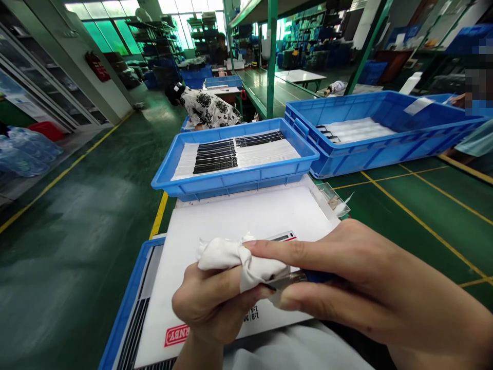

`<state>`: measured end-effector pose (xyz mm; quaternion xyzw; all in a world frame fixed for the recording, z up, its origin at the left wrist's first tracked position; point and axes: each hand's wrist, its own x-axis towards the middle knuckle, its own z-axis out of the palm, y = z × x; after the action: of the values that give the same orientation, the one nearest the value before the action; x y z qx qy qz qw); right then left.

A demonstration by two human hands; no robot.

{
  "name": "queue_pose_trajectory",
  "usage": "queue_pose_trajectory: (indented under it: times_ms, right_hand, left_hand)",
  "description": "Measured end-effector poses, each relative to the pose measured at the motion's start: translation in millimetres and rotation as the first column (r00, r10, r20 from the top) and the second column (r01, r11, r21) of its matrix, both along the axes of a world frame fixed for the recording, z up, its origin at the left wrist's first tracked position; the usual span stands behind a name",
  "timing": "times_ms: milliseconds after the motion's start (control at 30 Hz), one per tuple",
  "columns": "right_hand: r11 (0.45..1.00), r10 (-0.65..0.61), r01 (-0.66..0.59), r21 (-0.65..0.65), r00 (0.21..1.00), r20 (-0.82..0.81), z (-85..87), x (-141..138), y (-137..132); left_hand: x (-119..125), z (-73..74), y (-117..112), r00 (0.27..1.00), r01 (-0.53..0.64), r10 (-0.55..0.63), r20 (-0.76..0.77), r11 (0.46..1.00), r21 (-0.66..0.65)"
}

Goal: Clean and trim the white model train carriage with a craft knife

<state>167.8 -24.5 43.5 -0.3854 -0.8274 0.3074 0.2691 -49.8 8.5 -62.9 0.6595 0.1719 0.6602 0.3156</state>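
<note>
At six o'clock, a crumpled white cloth point(234, 257) is bunched around the slim, shiny metal tip of a blue-handled tool point(287, 280), which is held in a narrow pinch between the thumb and forefinger of the right hand point(362, 277), while the soft cloth is gripped by the curled fingers point(227, 293) of the left hand point(210, 308). Beneath the hands, a smooth white plastic board point(239, 221) is laid, with a red-marked strip point(283, 237) just behind the cloth. At twelve o'clock, a shallow blue plastic tray point(231, 182) of black and white strips point(215, 156) is set.
</note>
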Motion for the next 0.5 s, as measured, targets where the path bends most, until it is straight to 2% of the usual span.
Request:
queue_pose_trajectory:
  times_ms: [100, 300, 500]
  right_hand:
    - [1.000, -0.007, 0.007, -0.005, 1.000, -0.003, 0.2, -0.7, 0.3]
    - [1.000, -0.011, 0.012, 0.021, 1.000, -0.021, -0.9, -1.0, -1.2]
    - [0.998, -0.057, 0.057, -0.008, 0.998, 0.014, -0.5, -1.7, -2.3]
  left_hand:
    - [1.3, 3.4, 0.1, 0.996, 0.025, -0.014, -0.083, 0.991, 0.135]
    - [4.0, 8.1, 2.3, 0.997, 0.017, -0.007, -0.080, 0.992, 0.129]
    - [4.6, 9.7, 0.7, 0.997, 0.026, -0.019, -0.069, 0.995, 0.094]
